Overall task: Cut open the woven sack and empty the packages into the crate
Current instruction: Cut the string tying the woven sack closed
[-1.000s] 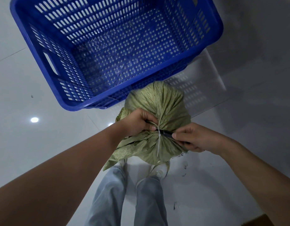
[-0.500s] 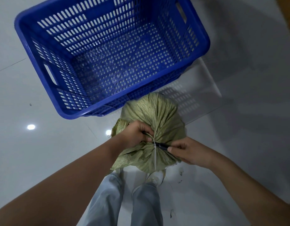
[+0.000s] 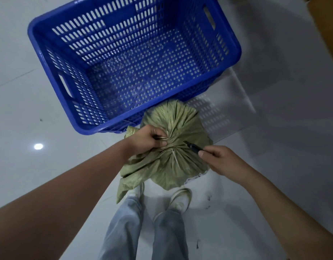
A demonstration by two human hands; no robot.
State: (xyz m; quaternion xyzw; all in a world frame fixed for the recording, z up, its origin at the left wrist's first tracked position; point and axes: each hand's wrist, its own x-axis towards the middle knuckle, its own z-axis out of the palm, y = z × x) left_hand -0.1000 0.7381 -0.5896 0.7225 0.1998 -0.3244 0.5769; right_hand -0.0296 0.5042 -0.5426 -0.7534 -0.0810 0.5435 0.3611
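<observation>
A green woven sack (image 3: pixel 177 126) stands on the floor just in front of my feet, its mouth bunched and bound by a pale tie (image 3: pixel 175 158). My left hand (image 3: pixel 148 140) grips the gathered neck of the sack from the left. My right hand (image 3: pixel 221 160) holds a dark-handled cutter (image 3: pixel 192 146), its tip pointing at the sack just right of the knot. An empty blue slatted crate (image 3: pixel 49 59) sits on the floor right behind the sack, touching it. The packages inside the sack are hidden.
Pale glossy floor tiles (image 3: pixel 274 119) surround the sack and crate. My legs in light jeans and white shoes (image 3: pixel 180 200) stand directly below the sack. A brown edge, perhaps cardboard (image 3: pixel 328 25), shows at the top right corner.
The cutter tip has drawn back to the right, away from the tie. My left hand keeps its hold on the sack's neck. The view has tilted, showing more of the crate.
</observation>
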